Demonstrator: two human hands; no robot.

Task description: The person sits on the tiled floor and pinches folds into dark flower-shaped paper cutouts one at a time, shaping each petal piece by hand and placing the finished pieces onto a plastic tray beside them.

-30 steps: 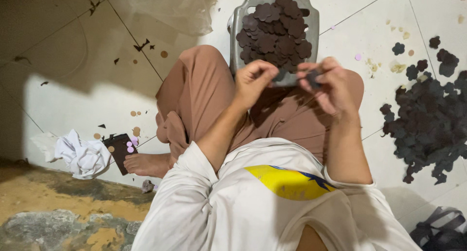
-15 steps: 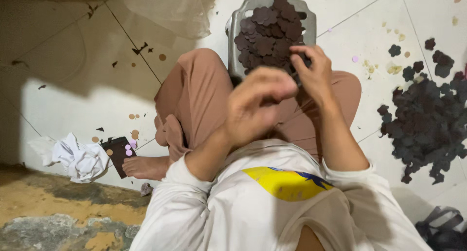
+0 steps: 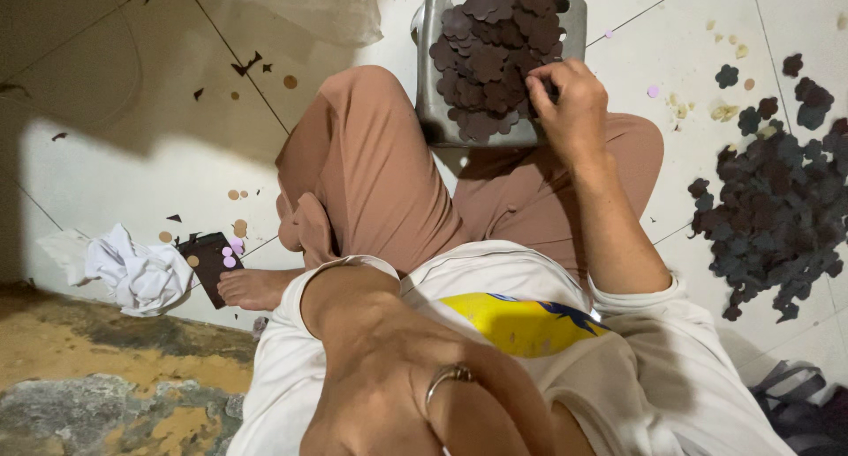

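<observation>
Left hand [image 3: 415, 403]: nearest the camera at 6 o'clock, raised close to the lens, a ring on one finger; whether it is open or closed I cannot tell.
Ground edge: at 8 o'clock, rough patch of yellow-brown and grey stone [image 3: 97, 376] beside the tiles.
Cloth [image 3: 137, 270]: crumpled and white, at 9 o'clock on the floor, just beside a small dark card [image 3: 210, 263] with pale round bits on it.
Floor [image 3: 132, 164]: white tiles with dark grout lines, half in shadow, strewn with small scraps.
Right hand [image 3: 570, 102]: at 1 o'clock, fingers curled down into the dark flower-shaped cutouts [image 3: 486, 54], touching them.
Grey tray [image 3: 433, 111]: at 12 o'clock, propped against the knees, holding those cutouts.
Loose pile [image 3: 782, 209]: at 3 o'clock on the tiles, more dark pieces, well apart from the tray.
</observation>
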